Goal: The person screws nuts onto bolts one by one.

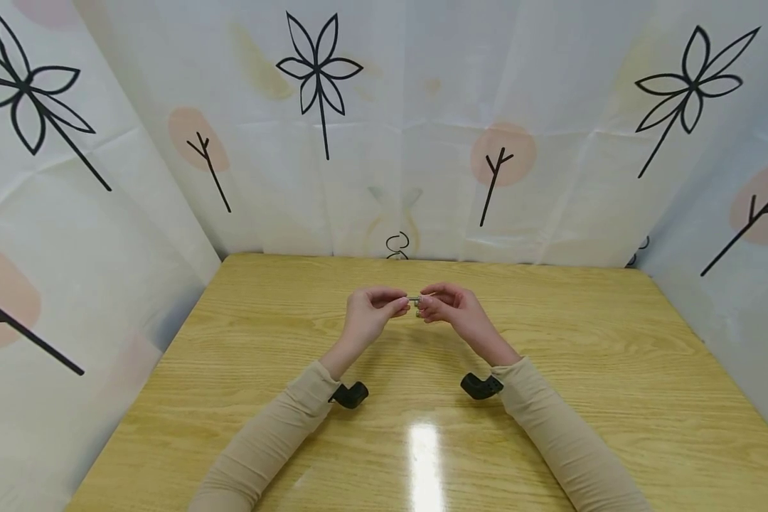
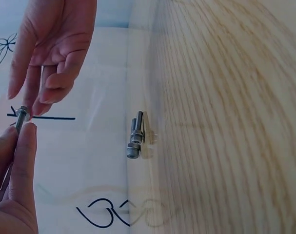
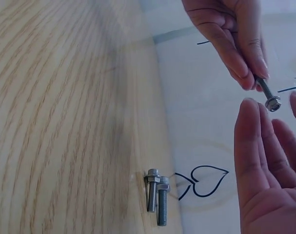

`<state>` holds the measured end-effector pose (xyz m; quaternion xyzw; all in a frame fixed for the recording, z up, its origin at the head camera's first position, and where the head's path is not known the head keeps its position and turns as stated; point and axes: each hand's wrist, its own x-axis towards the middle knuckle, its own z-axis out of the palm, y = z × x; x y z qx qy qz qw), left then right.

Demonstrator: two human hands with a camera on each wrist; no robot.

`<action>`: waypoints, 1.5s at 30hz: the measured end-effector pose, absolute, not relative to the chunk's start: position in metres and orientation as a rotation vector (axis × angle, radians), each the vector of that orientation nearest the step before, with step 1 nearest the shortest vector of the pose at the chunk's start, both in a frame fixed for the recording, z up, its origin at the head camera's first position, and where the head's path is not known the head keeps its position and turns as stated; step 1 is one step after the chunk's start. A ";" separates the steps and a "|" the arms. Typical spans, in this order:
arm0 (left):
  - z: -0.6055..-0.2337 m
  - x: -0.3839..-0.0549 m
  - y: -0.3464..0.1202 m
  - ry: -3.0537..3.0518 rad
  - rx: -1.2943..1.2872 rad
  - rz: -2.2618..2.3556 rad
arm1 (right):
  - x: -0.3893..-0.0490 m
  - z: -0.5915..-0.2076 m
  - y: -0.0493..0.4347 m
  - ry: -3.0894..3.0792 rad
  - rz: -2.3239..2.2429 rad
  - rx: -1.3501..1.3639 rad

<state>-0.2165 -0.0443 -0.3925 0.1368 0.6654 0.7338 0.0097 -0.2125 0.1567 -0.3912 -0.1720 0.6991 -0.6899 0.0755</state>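
Note:
Thumb and fingers of my left hand [image 1: 371,309] pinch a metal bolt [image 3: 266,90] by its shank. At the bolt's far end, pointing to the right hand, sits a hex nut [image 3: 273,103]. My right hand [image 1: 454,306] is held up around that end, its fingers [image 3: 250,126] nearly straight and its thumb spread apart from them. In the right wrist view a small gap shows between these fingers and the nut. Two more bolts [image 2: 139,127] [image 3: 162,202], each with a nut up near its head, lie side by side on the table beyond the hands.
The wood-grain table [image 1: 281,434] spreads out under both arms. White curtains [image 1: 409,142] printed with flowers stand at its back and sides. A black wrist device [image 1: 350,395] sits at the left cuff, and another black device [image 1: 481,386] at the right cuff.

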 end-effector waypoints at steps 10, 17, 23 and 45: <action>-0.391 -0.217 -0.042 2.071 0.457 2.272 | -0.212 -0.389 0.155 2.137 -2.021 -0.522; -0.391 -0.217 -0.040 2.046 0.426 2.296 | -0.213 -0.388 0.158 2.100 -2.047 -0.504; -0.388 -0.217 -0.040 2.046 0.436 2.287 | -0.215 -0.387 0.160 2.059 -2.095 -0.566; -0.366 -0.205 -0.043 2.025 0.429 2.217 | -0.215 -0.384 0.157 2.191 -1.953 -0.488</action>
